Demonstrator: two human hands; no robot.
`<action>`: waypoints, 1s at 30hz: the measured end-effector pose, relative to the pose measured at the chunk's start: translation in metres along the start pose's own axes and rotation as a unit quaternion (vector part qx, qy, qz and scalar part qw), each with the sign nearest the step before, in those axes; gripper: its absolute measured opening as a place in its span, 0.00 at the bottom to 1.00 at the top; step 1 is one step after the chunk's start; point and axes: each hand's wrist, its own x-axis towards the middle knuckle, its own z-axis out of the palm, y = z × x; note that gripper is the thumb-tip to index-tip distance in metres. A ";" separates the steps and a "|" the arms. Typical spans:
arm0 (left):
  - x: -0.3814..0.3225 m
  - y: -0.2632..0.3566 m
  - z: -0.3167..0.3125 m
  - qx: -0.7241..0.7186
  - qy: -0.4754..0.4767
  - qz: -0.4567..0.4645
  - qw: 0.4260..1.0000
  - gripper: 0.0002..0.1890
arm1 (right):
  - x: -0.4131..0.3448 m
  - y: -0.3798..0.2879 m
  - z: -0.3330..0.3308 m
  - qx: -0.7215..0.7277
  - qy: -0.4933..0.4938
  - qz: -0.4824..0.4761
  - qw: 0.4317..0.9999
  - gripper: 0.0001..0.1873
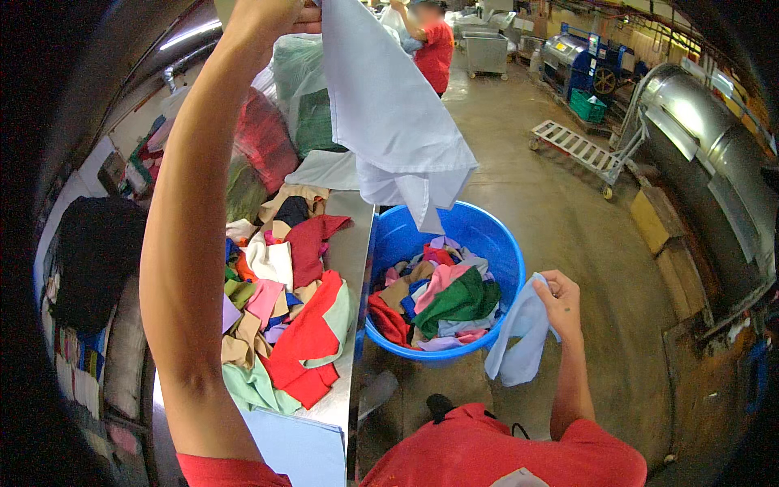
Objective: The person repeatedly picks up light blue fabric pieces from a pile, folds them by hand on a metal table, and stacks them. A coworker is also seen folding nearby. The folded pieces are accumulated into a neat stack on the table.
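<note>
High at the top edge, my left hand [304,17] grips a pale grey-blue cloth napkin [389,103], which hangs down with its lower corner over a blue plastic tub [519,268]. To the right of the tub, my right hand [561,298] pinches a light blue cloth [520,350] that droops beside the rim. Crumpled cloths in green, pink, red, tan and lilac fill the tub's lower part. Left of it, a metal table [331,389] bears a loose heap of coloured cloths [268,262]. Flat light blue cloth [298,444] lies at the table's near end.
Plastic-wrapped bundles [304,79] stand at the table's far end. A person in a red shirt [435,52] works beyond. At right are a flatbed cart [575,149], a large steel machine [681,115] and cardboard boxes [657,219]. Dark cloth [97,262] is piled at left.
</note>
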 end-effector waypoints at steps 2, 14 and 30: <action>-0.005 -0.001 0.001 0.001 0.028 -0.007 1.000 0.12 | 0.009 0.004 0.006 0.025 -0.025 -0.011 0.999 0.07; -0.014 -0.036 -0.056 0.111 0.040 -0.073 0.990 0.16 | 0.033 0.009 0.056 0.035 -0.129 0.021 0.991 0.08; -0.006 -0.020 -0.087 -0.109 -0.027 -0.063 0.992 0.10 | 0.034 -0.002 0.072 0.001 -0.153 -0.006 0.988 0.07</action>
